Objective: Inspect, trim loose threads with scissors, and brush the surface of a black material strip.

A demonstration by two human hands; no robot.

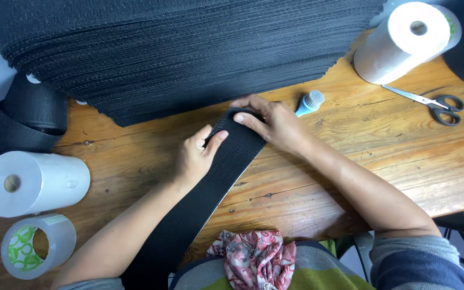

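Observation:
A long black textured strip lies diagonally across the wooden table, running from my lap to the table's middle. My left hand presses on the strip's left edge near its far end, thumb on top. My right hand grips the strip's far end, fingers curled over it. A large stack of black textured sheets lies just beyond both hands.
A small blue-and-white brush-like bottle lies by my right hand. Scissors and a white roll are at the right. At the left are black rolls, a white roll and clear tape. Patterned cloth rests on my lap.

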